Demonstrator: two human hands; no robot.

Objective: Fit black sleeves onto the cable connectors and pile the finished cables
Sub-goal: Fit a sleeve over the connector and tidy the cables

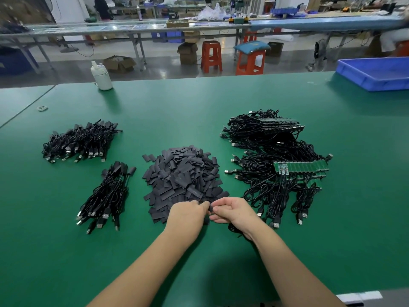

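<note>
**Two piles done, loads still to go**

Two heaps of finished cables [81, 141] and [108, 196] sit toward the green table's [177, 103] left side, with a white bottle [101, 77] at the far edge. Dead centre there's a mound of black sleeves [183, 176]. At its near edge the left hand [188, 214] and right hand [232, 210] both pinch one sleeve [210, 209] between them. Unsleeved cables [276, 165] with green boards sprawl to the right, blue tray [374, 74] in the far right corner. Behind: orange stools [211, 55] and long benches.

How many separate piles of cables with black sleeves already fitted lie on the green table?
2, both left of the loose sleeve heap: far-left pile farther back, near-left pile closer. The right-side cables show bare boards; sleeved ones may hide there.
</note>
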